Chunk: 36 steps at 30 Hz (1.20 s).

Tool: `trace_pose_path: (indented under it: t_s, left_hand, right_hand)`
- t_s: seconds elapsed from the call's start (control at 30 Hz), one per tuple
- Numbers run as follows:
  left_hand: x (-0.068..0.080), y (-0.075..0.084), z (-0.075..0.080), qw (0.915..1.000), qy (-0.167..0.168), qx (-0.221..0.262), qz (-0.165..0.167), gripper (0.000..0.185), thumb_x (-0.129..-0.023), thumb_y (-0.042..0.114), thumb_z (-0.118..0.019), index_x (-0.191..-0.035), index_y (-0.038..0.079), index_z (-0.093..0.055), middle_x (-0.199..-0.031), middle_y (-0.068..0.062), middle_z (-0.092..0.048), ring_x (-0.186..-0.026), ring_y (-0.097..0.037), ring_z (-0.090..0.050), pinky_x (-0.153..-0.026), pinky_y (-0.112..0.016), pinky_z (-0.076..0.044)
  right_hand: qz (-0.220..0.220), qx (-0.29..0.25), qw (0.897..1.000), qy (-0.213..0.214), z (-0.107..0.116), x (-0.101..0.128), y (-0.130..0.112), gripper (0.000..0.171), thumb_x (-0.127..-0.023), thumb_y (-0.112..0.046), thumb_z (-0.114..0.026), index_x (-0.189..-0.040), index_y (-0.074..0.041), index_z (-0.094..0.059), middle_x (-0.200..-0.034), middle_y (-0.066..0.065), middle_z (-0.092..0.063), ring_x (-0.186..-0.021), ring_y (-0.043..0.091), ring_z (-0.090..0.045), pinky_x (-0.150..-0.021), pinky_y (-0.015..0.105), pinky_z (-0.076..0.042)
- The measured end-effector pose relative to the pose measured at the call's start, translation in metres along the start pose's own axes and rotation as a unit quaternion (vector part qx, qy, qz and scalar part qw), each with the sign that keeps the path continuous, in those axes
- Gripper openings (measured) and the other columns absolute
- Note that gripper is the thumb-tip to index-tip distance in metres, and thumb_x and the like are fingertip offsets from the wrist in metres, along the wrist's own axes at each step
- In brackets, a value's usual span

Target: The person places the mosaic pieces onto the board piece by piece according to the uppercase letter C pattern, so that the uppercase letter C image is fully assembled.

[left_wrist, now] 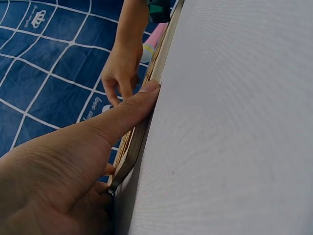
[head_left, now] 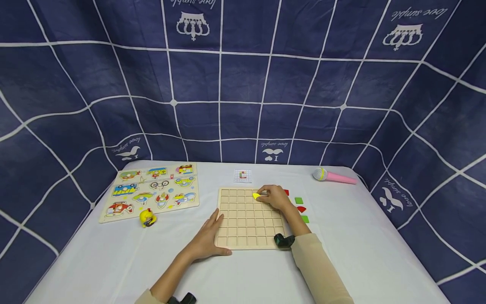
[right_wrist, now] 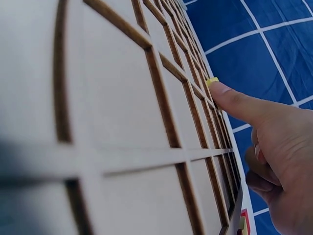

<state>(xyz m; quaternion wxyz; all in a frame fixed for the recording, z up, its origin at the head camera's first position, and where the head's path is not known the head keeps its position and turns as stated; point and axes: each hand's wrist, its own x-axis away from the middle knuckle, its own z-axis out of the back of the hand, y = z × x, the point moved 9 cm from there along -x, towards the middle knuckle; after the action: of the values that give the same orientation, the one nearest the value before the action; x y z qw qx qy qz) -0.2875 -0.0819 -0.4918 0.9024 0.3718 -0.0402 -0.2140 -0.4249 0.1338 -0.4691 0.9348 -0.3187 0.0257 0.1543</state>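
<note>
A light wooden grid board (head_left: 247, 219) with recessed square cells lies on the table in front of me. My left hand (head_left: 206, 238) rests against its lower left corner, fingers along the left side and thumb along the front edge. In the left wrist view the thumb (left_wrist: 129, 108) lies straight against the board's rim. Over the upper part of the grid, my right hand (head_left: 276, 197) pinches a small yellow piece (head_left: 256, 196) between thumb and fingers. Only a bit of the yellow piece (right_wrist: 212, 81) shows past the thumb in the right wrist view.
Right of the board lie green squares (head_left: 298, 200) and red pieces (head_left: 301, 209). Behind it is a small pattern card (head_left: 243, 176). A pink toy microphone (head_left: 336, 176) lies at the back right. A vehicle puzzle board (head_left: 152, 192) and yellow figurine (head_left: 147, 218) are on the left.
</note>
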Motion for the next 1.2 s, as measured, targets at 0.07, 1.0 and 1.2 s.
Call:
trace_pose_path:
  t_s: [0.07, 1.0, 1.2]
  left_hand:
    - [0.0, 0.0, 0.0, 1.0, 0.0, 0.003, 0.002, 0.119, -0.054, 0.05, -0.084, -0.143, -0.004, -0.025, -0.152, -0.02, -0.006, -0.137, -0.039, -0.011, -0.106, -0.055, -0.017]
    - [0.001, -0.002, 0.0, 0.9999, 0.0, 0.002, 0.013, 0.118, -0.055, 0.051, -0.083, -0.143, -0.002, -0.026, -0.153, -0.017, -0.005, -0.135, -0.044, -0.012, -0.103, -0.056, -0.022]
    - [0.001, -0.001, 0.0, 0.9999, -0.003, 0.008, 0.014, 0.119, -0.054, 0.051, -0.084, -0.143, -0.002, -0.026, -0.153, -0.016, -0.004, -0.136, -0.041, -0.01, -0.105, -0.055, -0.019]
  right_hand:
    - [0.002, 0.001, 1.0, 0.002, 0.0, 0.0, -0.001, 0.022, -0.075, -0.034, -0.076, -0.091, -0.019, -0.073, -0.056, -0.002, -0.042, -0.051, 0.012, -0.033, -0.047, 0.026, -0.029]
    - [-0.009, -0.007, 1.0, 0.028, 0.014, 0.009, 0.005, 0.021, -0.075, -0.04, -0.075, -0.084, -0.021, -0.072, -0.05, -0.003, -0.036, -0.046, 0.011, -0.027, -0.043, 0.025, -0.023]
    - [-0.031, -0.02, 0.996, 0.078, 0.042, 0.015, 0.022, 0.03, -0.082, -0.042, -0.067, -0.09, -0.014, -0.072, -0.044, -0.004, -0.03, -0.039, 0.009, -0.021, -0.037, 0.023, -0.018]
